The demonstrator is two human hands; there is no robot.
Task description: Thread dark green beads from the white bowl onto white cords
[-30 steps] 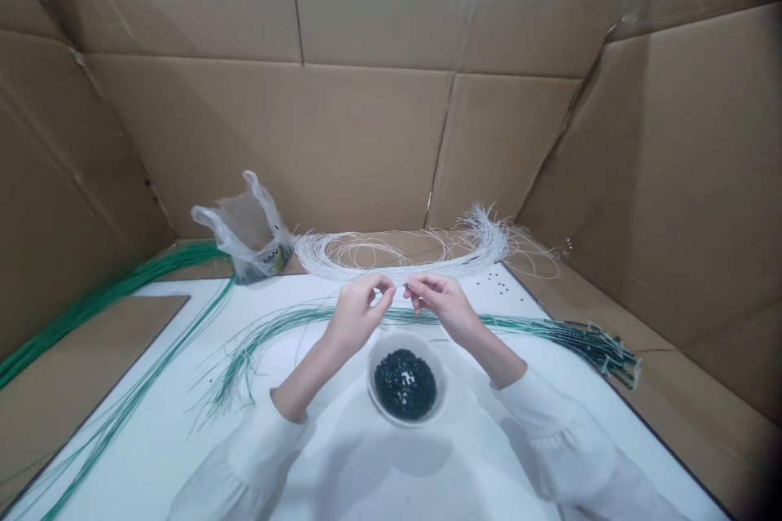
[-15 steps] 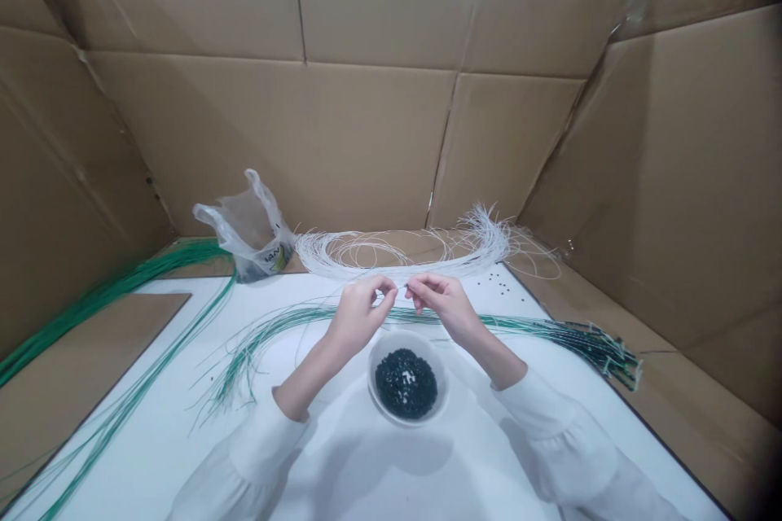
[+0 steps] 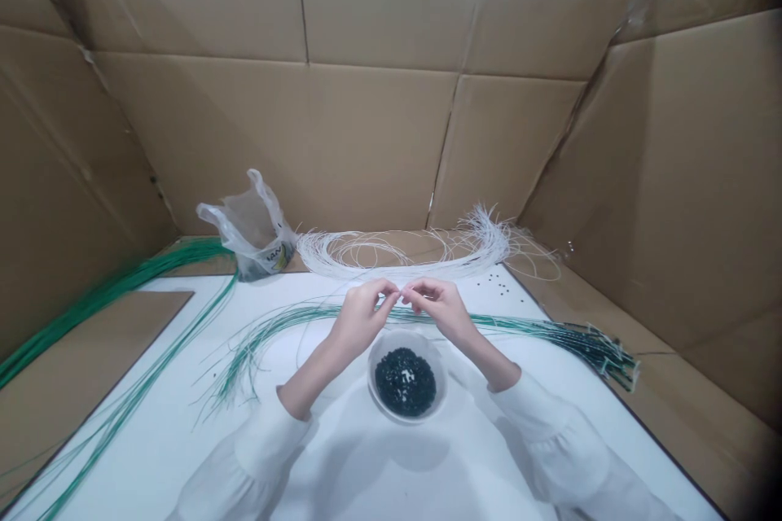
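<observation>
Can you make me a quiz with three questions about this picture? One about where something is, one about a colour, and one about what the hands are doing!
1. Where is the white bowl?
A. On the white table, just below the two hands
B. Inside the plastic bag
C. On the cardboard wall

2. What colour are the beads in the bowl?
A. Bright yellow
B. Very dark, almost black
C. Pink

3. What are the left hand and the right hand doing?
A. Lying flat on the table
B. Gripping the bowl
C. Raised above the bowl, fingertips pinched and nearly meeting

Answers:
1 A: the bowl sits on the table between the wrists.
2 B: the heap looks blackish.
3 C: both hands pinch something too thin to make out.
</observation>
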